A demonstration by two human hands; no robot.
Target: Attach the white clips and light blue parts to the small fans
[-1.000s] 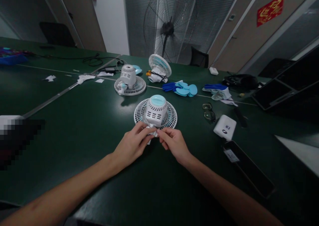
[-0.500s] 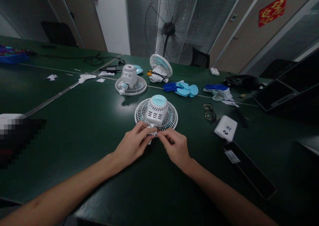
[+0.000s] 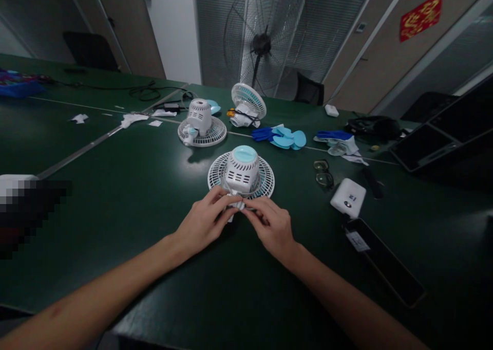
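A small white fan point(image 3: 242, 172) with a light-blue cap lies grille-down on the dark green table point(image 3: 162, 298), its motor housing upward. At its near edge, my left hand point(image 3: 206, 216) pinches the fan's small white clip part point(image 3: 236, 204). My right hand point(image 3: 271, 225) meets it from the right, thumb and forefinger pressed together at the same part. Whatever small piece may be between the right fingertips is too small to make out. The fingers of both hands hide much of the clip.
Behind stand two more small fans point(image 3: 199, 124) point(image 3: 247, 106), with blue gloves point(image 3: 262, 134) and light-blue fan blades point(image 3: 288, 138) beside them. To the right lie glasses point(image 3: 323, 173), a white box point(image 3: 348, 198) and a black phone-like slab point(image 3: 389, 265). A large black fan point(image 3: 261, 44) stands beyond.
My right fingertips have shifted slightly up and left, closer against the clip and my left fingers. The fan and other objects stay in place.
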